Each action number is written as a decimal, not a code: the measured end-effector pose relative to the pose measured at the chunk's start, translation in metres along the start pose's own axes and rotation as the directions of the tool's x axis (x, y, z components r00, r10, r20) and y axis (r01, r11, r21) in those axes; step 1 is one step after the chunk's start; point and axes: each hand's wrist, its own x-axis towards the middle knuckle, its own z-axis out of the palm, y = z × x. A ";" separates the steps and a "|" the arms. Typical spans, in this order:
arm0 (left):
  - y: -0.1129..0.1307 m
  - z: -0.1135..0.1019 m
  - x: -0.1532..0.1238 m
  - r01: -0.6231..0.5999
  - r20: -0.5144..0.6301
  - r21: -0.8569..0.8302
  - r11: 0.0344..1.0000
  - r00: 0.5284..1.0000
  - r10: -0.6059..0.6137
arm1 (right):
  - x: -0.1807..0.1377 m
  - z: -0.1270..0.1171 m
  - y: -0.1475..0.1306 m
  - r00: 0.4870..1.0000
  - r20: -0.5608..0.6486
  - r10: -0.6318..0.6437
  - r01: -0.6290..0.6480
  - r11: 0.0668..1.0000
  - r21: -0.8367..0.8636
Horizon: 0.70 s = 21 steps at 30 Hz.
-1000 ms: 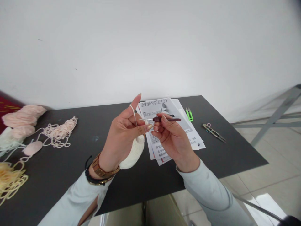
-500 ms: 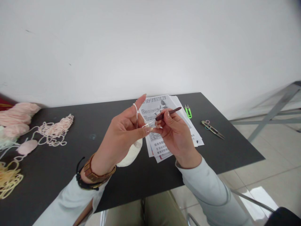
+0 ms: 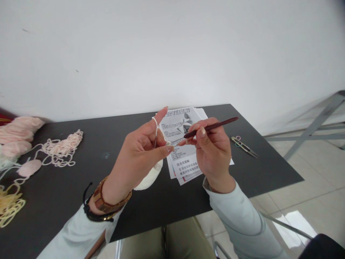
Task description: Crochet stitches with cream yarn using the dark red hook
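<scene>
My left hand (image 3: 137, 153) pinches a small bit of white yarn work (image 3: 168, 143) between thumb and fingers. Its index finger points up, with a strand of white yarn (image 3: 156, 128) looped round it. In my right hand (image 3: 214, 153) is a crochet hook (image 3: 223, 122), gripped by its dark red-brown handle like a pen. The handle's back end slants up to the right. The hook's thin tip is hard to make out near the left fingertips. Below the left hand a cream-white yarn ball (image 3: 149, 178) rests on the table, partly covered by that hand.
Printed sheets (image 3: 185, 163) lie under and behind the hands on the black table (image 3: 161, 212). To the right are thread snips (image 3: 244, 147). Pink yarn skeins (image 3: 21, 130), loose pink yarn (image 3: 63, 149) and yellow yarn (image 3: 10, 205) sit at the left. A white wall (image 3: 161, 54) stands behind.
My right hand has drawn back to the right with the crochet hook, away from the left fingertips. It now covers the green snips. My left hand has barely moved.
</scene>
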 end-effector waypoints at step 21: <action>-0.002 0.001 0.003 -0.108 -0.030 0.198 0.974 0.993 0.116 | -0.004 -0.008 -0.003 0.861 0.210 -0.462 0.508 0.801 -0.317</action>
